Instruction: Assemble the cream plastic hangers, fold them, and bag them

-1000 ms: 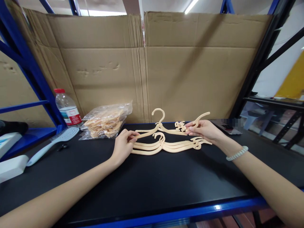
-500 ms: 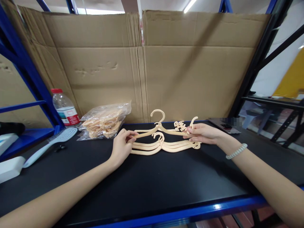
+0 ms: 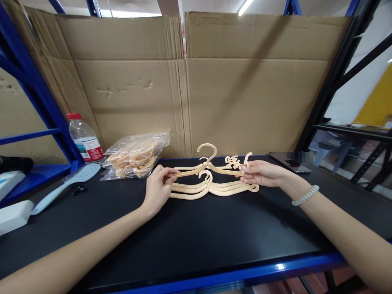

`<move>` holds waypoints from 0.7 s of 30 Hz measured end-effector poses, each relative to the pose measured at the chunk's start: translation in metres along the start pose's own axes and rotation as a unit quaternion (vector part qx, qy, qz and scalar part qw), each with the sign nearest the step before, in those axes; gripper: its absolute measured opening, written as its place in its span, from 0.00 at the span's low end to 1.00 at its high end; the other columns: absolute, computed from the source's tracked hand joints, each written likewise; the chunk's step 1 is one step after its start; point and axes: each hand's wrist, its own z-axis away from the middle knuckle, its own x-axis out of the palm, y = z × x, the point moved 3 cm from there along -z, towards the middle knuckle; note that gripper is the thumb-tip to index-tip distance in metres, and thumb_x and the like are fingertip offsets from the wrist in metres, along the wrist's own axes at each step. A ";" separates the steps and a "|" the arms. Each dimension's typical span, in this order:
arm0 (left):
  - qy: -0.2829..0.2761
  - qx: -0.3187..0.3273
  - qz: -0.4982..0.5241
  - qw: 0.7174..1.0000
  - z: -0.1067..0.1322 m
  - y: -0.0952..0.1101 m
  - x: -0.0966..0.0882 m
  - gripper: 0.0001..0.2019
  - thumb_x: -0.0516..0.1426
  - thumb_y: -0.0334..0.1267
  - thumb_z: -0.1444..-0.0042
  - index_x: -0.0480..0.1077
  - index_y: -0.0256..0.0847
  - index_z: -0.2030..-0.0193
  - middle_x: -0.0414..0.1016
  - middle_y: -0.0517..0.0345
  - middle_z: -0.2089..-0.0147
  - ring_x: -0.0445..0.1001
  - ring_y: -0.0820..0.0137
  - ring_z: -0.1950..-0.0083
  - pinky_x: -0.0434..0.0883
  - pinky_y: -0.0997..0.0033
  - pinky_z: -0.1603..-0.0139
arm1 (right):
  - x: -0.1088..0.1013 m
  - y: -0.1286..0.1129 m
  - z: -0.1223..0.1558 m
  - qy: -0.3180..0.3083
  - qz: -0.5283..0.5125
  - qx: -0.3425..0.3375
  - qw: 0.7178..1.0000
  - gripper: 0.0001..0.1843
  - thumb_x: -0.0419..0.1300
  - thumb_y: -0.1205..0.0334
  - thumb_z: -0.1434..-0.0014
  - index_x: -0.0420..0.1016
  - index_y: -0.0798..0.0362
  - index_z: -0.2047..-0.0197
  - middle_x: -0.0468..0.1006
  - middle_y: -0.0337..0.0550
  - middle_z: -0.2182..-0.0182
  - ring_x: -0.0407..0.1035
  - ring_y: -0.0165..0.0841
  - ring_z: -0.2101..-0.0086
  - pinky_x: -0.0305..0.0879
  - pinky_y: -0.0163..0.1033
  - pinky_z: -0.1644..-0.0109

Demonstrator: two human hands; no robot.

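Note:
A cream plastic clothes hanger [image 3: 225,171] is stretched between my two hands, its hook pointing up. My left hand [image 3: 158,185] pinches its left end. At the other end, my right hand [image 3: 260,173] grips the hanger between thumb and fingers, and a small curved cream piece sticks up beside the thumb. Just in front of the held hanger lies a row of similar hangers [image 3: 191,197], flat on the black table [image 3: 208,237]. Behind the right part of the held hanger sits a little heap of small cream plastic pieces [image 3: 232,161].
To the left are a clear bag of cream plastic parts [image 3: 134,157], a red-capped bottle [image 3: 86,141], a pale hairbrush [image 3: 70,181] and a white box [image 3: 15,216]. A phone-like flat device [image 3: 289,162] lies at the back right. Cardboard [image 3: 122,90] walls the rear.
The held hanger's hook has shifted slightly right and tilted. My right fingers have moved a little around its end. My left hand keeps its pinch.

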 end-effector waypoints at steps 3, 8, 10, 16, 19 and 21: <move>0.003 0.004 0.002 1.000 0.000 0.000 0.001 0.09 0.54 0.29 0.50 0.75 0.41 0.67 0.63 0.61 0.70 0.68 0.71 0.70 0.71 0.70 0.66 | 0.001 -0.001 0.000 0.008 -0.009 0.004 1.000 0.08 0.67 0.72 0.50 0.71 0.58 0.71 0.77 0.45 0.71 0.76 0.30 0.69 0.76 0.36 0.58; 0.009 0.012 0.008 1.000 0.001 0.003 0.000 0.09 0.54 0.28 0.50 0.75 0.41 0.67 0.62 0.61 0.70 0.68 0.71 0.70 0.70 0.71 0.67 | 0.002 -0.002 0.000 0.025 -0.024 0.001 0.999 0.08 0.65 0.75 0.49 0.70 0.58 0.74 0.75 0.43 0.73 0.76 0.30 0.68 0.76 0.34 0.58; 0.010 0.013 0.008 1.000 0.001 0.004 0.000 0.09 0.54 0.28 0.50 0.75 0.41 0.67 0.62 0.61 0.71 0.68 0.72 0.71 0.71 0.71 0.67 | 0.003 -0.002 0.000 0.030 -0.022 -0.004 0.999 0.09 0.65 0.76 0.48 0.69 0.59 0.75 0.74 0.43 0.73 0.75 0.30 0.68 0.76 0.35 0.57; 0.010 0.020 0.010 1.000 0.002 0.003 0.000 0.09 0.54 0.28 0.50 0.75 0.41 0.67 0.62 0.61 0.70 0.68 0.71 0.70 0.71 0.70 0.67 | 0.006 -0.002 0.000 0.071 0.000 -0.014 0.997 0.10 0.63 0.77 0.47 0.69 0.58 0.75 0.72 0.42 0.75 0.76 0.30 0.70 0.78 0.32 0.61; 0.009 0.019 0.007 1.000 0.002 0.004 0.000 0.09 0.54 0.28 0.50 0.75 0.42 0.67 0.62 0.61 0.71 0.68 0.71 0.71 0.71 0.70 0.67 | 0.007 -0.002 -0.002 0.074 0.010 -0.045 0.996 0.11 0.63 0.78 0.47 0.68 0.57 0.76 0.72 0.42 0.75 0.76 0.30 0.72 0.78 0.32 0.63; 0.007 0.015 0.004 1.000 0.002 0.004 0.000 0.09 0.54 0.28 0.50 0.75 0.42 0.67 0.62 0.61 0.71 0.68 0.72 0.71 0.71 0.70 0.67 | 0.008 -0.002 -0.002 0.075 0.017 -0.074 0.994 0.12 0.63 0.78 0.47 0.67 0.57 0.77 0.71 0.41 0.75 0.75 0.29 0.73 0.79 0.32 0.63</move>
